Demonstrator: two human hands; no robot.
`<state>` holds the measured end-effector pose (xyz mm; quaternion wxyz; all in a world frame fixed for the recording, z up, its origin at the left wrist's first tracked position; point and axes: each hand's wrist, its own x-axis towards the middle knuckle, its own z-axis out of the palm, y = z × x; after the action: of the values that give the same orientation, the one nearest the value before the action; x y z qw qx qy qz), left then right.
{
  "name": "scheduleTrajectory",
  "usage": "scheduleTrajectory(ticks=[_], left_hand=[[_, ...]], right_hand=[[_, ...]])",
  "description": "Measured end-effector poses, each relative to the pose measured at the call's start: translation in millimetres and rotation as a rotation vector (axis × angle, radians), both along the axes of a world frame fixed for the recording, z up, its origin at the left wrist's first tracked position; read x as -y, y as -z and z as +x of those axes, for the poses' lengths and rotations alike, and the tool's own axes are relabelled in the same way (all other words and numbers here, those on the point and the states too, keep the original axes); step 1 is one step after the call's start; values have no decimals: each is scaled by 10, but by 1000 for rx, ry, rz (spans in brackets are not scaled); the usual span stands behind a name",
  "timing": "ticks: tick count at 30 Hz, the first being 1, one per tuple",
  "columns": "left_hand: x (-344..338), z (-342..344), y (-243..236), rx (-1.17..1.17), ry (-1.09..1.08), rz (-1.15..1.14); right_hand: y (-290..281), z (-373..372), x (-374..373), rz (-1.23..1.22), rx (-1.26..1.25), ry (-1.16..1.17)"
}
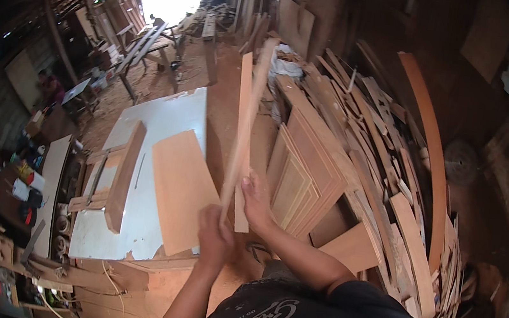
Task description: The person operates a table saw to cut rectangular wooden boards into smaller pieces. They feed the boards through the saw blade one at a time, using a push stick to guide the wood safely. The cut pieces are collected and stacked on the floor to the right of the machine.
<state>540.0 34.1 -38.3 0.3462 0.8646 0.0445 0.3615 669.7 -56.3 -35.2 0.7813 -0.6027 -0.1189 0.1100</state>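
Observation:
My left hand (215,236) is closed round the lower end of a long wooden strip (251,117), which stands tilted upward and away and is smeared by motion. A second, paler wooden strip (246,81) crosses behind it, its lower end near my right hand (255,199). The fingers of that hand wrap the strip's edge, the thumb pointing up. Just left of both strips, a flat wooden panel (181,191) lies on the pale blue-white tabletop (168,106). Farther left on it rest a thick brown board (128,174) and a wooden frame piece with a bar (96,180).
To my right leans a large pile of boards (362,122), with panelled doors (304,172) at its near side. A curved orange-brown plank (435,131) rises beyond. A cluttered bench (47,196) stands at left; another person (51,88) sits farther back.

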Motion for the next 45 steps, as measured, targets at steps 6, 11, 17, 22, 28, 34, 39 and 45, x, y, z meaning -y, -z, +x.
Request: scheduleTrajectory(ticks=[6,11,17,22,28,34,39,45], left_hand=[[234,17,-424,-270,429,297],[-507,-39,448,-781,-46,626],[-676,33,1136,-633,-157,658],[-289,-277,-59,-161,-255,-54],[-151,-961,67,448,-471,-1158],[89,-1559,658,419,-513,-1620],[-137,-1754,677,86,-718,-1294],[-288,-1848,705,-241,-811,-542]], right_hand=[[-311,-83,1178,265,235,545],[-997,277,2618,569,374,1169],[378,947,2381,127,97,790],[1282,373,764,-442,-186,-210],[1003,-306,-349,-338,-121,-598],[1080,-542,-145,-418,100,-503],[1161,-551,-23,-608,287,-528],[951,-757,-93,-695,280,-497]])
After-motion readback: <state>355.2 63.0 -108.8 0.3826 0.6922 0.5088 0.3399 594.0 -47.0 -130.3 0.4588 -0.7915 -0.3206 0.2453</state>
